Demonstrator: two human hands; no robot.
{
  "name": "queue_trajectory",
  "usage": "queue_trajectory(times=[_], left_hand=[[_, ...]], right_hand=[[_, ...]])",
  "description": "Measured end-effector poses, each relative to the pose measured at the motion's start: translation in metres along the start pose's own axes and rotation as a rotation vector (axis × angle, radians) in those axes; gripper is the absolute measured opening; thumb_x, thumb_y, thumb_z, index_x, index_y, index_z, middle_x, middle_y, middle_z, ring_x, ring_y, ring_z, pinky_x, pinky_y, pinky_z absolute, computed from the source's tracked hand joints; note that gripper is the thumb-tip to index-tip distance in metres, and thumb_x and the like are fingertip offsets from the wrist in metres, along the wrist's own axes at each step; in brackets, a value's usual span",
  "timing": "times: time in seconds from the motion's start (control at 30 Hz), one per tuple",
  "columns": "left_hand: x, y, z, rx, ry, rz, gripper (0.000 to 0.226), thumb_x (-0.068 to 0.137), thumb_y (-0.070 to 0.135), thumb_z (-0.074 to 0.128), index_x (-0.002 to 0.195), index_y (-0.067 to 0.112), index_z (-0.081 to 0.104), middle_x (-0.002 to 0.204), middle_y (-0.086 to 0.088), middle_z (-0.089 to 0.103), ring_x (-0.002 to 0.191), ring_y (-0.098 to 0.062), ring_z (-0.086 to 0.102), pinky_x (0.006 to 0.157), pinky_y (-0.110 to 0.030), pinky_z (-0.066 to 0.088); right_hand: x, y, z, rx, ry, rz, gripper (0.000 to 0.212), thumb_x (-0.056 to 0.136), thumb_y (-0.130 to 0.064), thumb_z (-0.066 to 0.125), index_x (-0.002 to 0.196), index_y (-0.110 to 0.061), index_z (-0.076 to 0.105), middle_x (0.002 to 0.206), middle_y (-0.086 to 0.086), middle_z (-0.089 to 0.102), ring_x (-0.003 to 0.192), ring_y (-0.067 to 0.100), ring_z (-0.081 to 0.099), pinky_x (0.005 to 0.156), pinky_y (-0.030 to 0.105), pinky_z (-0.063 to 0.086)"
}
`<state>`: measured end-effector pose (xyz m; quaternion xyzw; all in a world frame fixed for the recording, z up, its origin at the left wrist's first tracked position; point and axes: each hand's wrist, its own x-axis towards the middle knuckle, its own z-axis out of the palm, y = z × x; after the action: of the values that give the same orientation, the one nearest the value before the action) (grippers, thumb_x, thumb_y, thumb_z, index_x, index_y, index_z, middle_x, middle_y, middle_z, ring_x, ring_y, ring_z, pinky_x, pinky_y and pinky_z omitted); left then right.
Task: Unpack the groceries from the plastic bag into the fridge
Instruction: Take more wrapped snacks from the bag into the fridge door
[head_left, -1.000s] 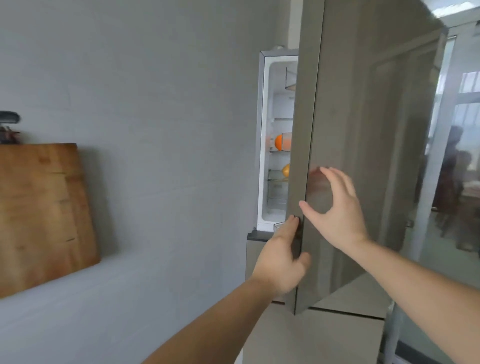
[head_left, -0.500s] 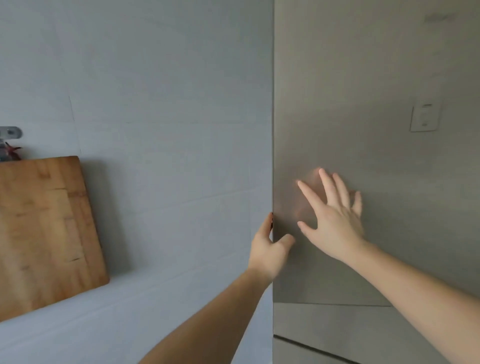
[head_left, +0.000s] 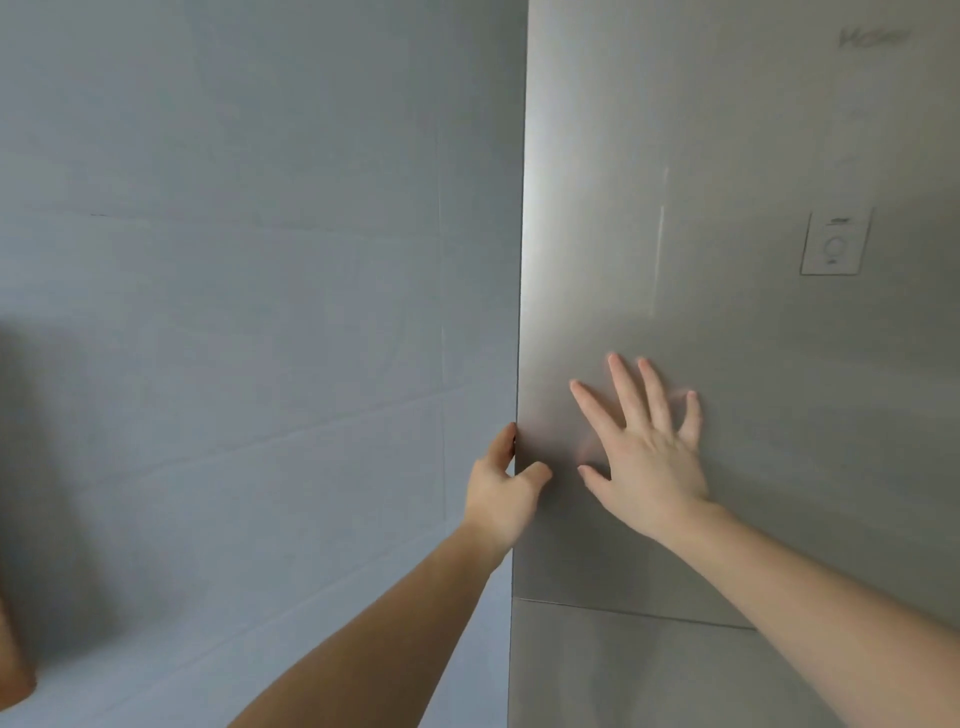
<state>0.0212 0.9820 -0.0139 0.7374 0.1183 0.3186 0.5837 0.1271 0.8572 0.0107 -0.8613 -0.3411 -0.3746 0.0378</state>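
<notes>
The fridge (head_left: 727, 208) fills the right half of the frame, and its brushed grey upper door is flush with the front, with a thin seam near the lower right that separates it from the lower door (head_left: 623, 675). On the upper door, at the upper right of the frame, there is a small square control panel (head_left: 835, 243), and a faint logo, too blurred to read, is above it. Nothing of the fridge's shelves or contents can be seen.
</notes>
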Motion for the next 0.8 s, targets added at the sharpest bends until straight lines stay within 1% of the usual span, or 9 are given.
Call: queue_trajectory(times=[0.1,0.17,0.27,0.47,0.53,0.6,0.67,0.73,0.8], left_hand=[[0.013,-0.004,-0.002,0.008,-0.010,0.007,0.043,0.081,-0.005,0.050,0.098,0.032,0.062,0.100,0.019,0.066,0.086,0.002,0.060,0.067,-0.005,0.046],[0.021,-0.005,-0.004,0.003,-0.020,0.007,0.049,0.082,-0.008,0.049,0.094,0.038,0.060,0.093,0.026,0.065,0.083,0.010,0.060,0.066,-0.002,0.045],[0.027,-0.008,-0.007,-0.009,-0.036,0.010,0.057,0.084,-0.012,0.047,0.102,0.041,0.058,0.093,0.036,0.063,0.085,0.024,0.057,0.064,0.000,0.043],[0.032,-0.014,-0.011,0.055,-0.089,0.026,0.058,0.086,-0.008,0.048,0.122,0.037,0.054,0.107,0.034,0.057,0.091,0.026,0.054,0.066,0.002,0.042],[0.030,-0.010,-0.013,0.106,-0.122,0.018,0.057,0.088,-0.001,0.052,0.132,0.035,0.047,0.113,0.032,0.054,0.102,0.019,0.053,0.070,0.000,0.041],[0.030,-0.005,-0.015,0.116,-0.119,-0.017,0.060,0.088,0.007,0.056,0.142,0.031,0.041,0.128,0.021,0.054,0.121,0.001,0.050,0.076,-0.008,0.044],[0.031,0.006,-0.016,0.174,-0.062,-0.019,0.067,0.089,0.014,0.057,0.147,0.034,0.033,0.138,0.010,0.049,0.129,-0.011,0.047,0.073,-0.013,0.047],[0.029,0.021,-0.015,0.316,-0.003,0.082,0.071,0.088,0.017,0.058,0.148,0.040,0.028,0.142,0.008,0.043,0.131,-0.013,0.045,0.082,-0.017,0.047],[0.025,0.035,-0.012,0.545,-0.005,0.221,0.074,0.087,0.016,0.059,0.149,0.039,0.025,0.151,0.012,0.032,0.136,-0.011,0.037,0.096,-0.017,0.037]], right_hand=[[0.008,-0.001,0.009,-0.045,0.004,0.009,0.095,0.064,-0.047,0.078,0.146,-0.033,0.033,0.160,0.008,0.012,0.146,0.034,0.012,0.102,0.068,0.022],[0.012,-0.001,0.014,-0.068,0.014,0.018,0.098,0.061,-0.043,0.081,0.146,-0.033,0.034,0.160,0.009,0.014,0.145,0.035,0.015,0.101,0.067,0.022],[0.015,-0.002,0.018,-0.082,0.022,0.031,0.099,0.060,-0.040,0.083,0.147,-0.033,0.033,0.159,0.010,0.015,0.145,0.036,0.015,0.101,0.068,0.021],[0.016,-0.003,0.014,-0.080,-0.029,0.045,0.100,0.062,-0.042,0.081,0.148,-0.034,0.030,0.160,0.009,0.011,0.146,0.035,0.011,0.102,0.068,0.018],[0.015,-0.001,0.010,-0.054,-0.056,0.039,0.101,0.061,-0.046,0.080,0.148,-0.034,0.030,0.160,0.008,0.011,0.146,0.034,0.011,0.102,0.067,0.018],[0.015,0.003,0.002,-0.013,-0.064,0.020,0.100,0.062,-0.050,0.078,0.148,-0.034,0.029,0.161,0.006,0.009,0.146,0.031,0.008,0.104,0.065,0.020],[0.013,0.011,-0.007,0.045,-0.076,-0.017,0.096,0.072,-0.052,0.070,0.150,-0.036,0.018,0.162,0.003,-0.002,0.147,0.026,-0.003,0.111,0.060,0.017],[0.009,0.022,-0.017,0.124,-0.094,-0.007,0.091,0.080,-0.053,0.061,0.150,-0.038,0.004,0.160,0.000,-0.014,0.147,0.023,-0.012,0.115,0.053,0.010],[0.002,0.035,-0.028,0.192,-0.101,0.019,0.090,0.082,-0.053,0.058,0.150,-0.038,0.000,0.160,-0.002,-0.017,0.147,0.022,-0.014,0.117,0.048,0.009]])
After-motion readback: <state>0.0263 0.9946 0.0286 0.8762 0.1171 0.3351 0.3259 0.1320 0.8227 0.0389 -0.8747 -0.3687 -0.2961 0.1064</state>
